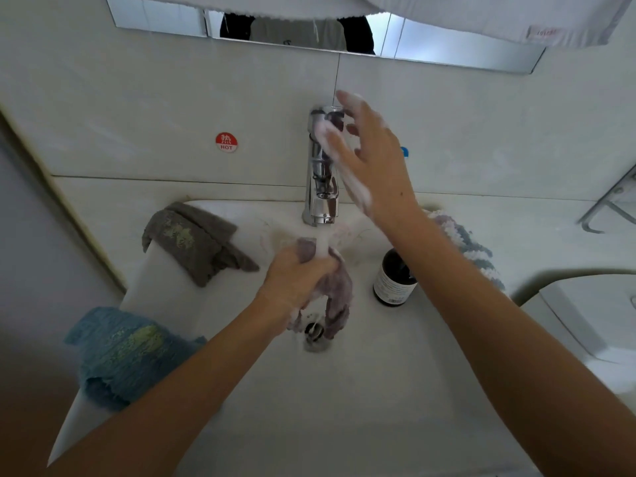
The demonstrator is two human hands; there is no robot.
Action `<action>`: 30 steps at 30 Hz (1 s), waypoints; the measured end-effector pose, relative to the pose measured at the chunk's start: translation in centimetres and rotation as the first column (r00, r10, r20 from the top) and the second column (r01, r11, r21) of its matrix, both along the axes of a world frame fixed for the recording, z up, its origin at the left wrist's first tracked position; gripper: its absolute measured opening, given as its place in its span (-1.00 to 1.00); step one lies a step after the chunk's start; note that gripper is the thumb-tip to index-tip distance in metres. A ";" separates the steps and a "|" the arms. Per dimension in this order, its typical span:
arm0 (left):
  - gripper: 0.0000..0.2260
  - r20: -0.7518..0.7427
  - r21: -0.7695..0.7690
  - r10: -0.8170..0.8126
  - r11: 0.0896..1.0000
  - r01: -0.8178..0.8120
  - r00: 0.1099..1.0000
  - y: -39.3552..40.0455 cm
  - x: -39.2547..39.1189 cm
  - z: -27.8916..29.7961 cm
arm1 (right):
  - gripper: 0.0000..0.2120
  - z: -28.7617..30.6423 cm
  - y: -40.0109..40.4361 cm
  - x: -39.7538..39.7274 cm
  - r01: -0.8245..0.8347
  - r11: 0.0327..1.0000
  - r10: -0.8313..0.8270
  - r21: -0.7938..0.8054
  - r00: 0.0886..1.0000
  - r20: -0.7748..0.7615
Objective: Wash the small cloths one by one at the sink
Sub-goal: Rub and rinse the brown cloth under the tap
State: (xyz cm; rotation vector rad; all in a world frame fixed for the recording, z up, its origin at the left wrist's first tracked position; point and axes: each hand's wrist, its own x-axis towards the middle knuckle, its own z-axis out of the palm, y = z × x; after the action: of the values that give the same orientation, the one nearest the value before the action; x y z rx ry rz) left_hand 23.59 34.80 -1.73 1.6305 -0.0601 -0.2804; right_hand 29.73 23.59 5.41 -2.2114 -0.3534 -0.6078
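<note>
My left hand point(296, 277) grips a soapy mauve cloth point(335, 292) under the running water, over the drain point(315, 333) of the white sink point(361, 390). My right hand point(370, 156), covered in suds, is raised with its fingers spread at the chrome faucet point(321, 173), beside its handle. A grey-brown stained cloth point(192, 241) lies on the sink's left rim. A blue stained cloth point(120, 352) hangs over the near left edge. A pale blue-and-white cloth point(471, 246) lies on the right rim, partly behind my right forearm.
A dark bottle point(394, 278) with a white label stands in the basin's right side, under my right forearm. A red HOT sticker point(226, 142) is on the wall left of the faucet. A white towel point(481, 18) hangs overhead. A metal rack point(612, 204) is at far right.
</note>
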 end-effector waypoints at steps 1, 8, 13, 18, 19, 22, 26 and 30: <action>-0.76 0.017 -0.018 -0.027 0.999 0.027 0.999 0.0 -0.1 0.1 | -0.44 -1.1 0.1 -0.7 0.004 0.997 -0.002 0.072 1.000 -0.017; -0.69 0.107 0.139 0.146 0.977 -0.160 0.983 0.2 0.7 -2.1 | -0.68 -9.8 0.1 -4.7 0.085 0.915 0.022 0.395 0.966 -0.258; -0.76 0.131 0.163 0.252 0.949 -0.271 0.959 -0.2 0.7 -2.4 | -0.61 -11.7 0.9 -5.5 0.040 0.966 0.062 0.257 0.924 -0.377; -0.73 0.207 0.209 0.274 0.925 -0.316 0.939 -0.5 0.3 -2.7 | -0.70 -11.6 2.6 -6.2 0.087 0.941 0.046 0.328 0.924 -0.379; -0.71 0.210 0.211 0.284 0.921 -0.327 0.936 -0.5 0.3 -2.8 | -0.70 -11.5 2.7 -6.2 0.103 0.954 0.014 0.281 0.923 -0.385; -0.65 0.229 0.224 0.304 0.908 -0.354 0.925 -0.5 0.4 -3.0 | -0.70 -11.2 2.6 -6.3 0.110 0.969 -0.021 0.221 0.929 -0.369; -0.57 0.241 0.224 0.332 0.895 -0.385 0.912 -0.2 1.0 -3.7 | -0.68 -10.4 2.1 -6.5 0.081 0.962 0.028 0.262 0.922 -0.386; -0.54 0.205 0.170 0.346 0.908 -0.382 0.915 -0.6 1.3 -4.0 | -0.67 -9.5 1.7 -6.0 0.088 0.990 -0.034 0.109 0.908 -0.418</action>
State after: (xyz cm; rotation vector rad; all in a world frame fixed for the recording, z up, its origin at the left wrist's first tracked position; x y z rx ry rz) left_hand 24.93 34.19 -5.73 1.8322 0.1498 0.1493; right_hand 23.76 25.34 -4.05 -2.1650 -0.0214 -0.1708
